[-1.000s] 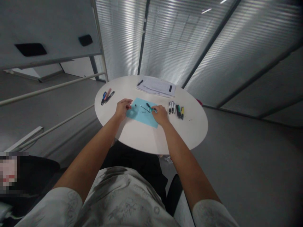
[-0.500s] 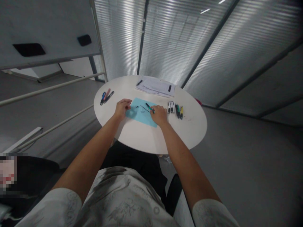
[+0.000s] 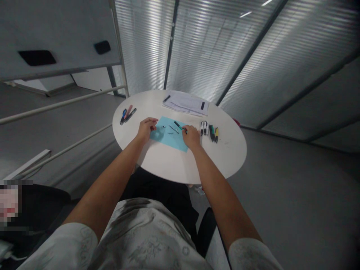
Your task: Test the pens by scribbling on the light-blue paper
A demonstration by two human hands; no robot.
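Note:
A light blue sheet [image 3: 168, 139] lies on the round white table [image 3: 174, 165] in front of me. My right hand [image 3: 191, 136] rests on the sheet's right edge, fingers pinched round a teal and black pen [image 3: 178, 126] that points up and left. My left hand [image 3: 146, 128] sits curled at the sheet's left edge, fingertips together over something too small to name. A thin dark rod [image 3: 172, 129] and a tiny metal piece [image 3: 163, 127] lie on the sheet between my hands.
A row of several markers [image 3: 209, 131] lies right of my right hand. Pens [image 3: 127, 114] sit at the table's left edge. A stack of papers [image 3: 186, 103] is at the far side. A rail and a glass wall stand beyond the table.
My hands have stayed almost where they were. The pen in my right hand has shifted only slightly; the view has wobbled a little.

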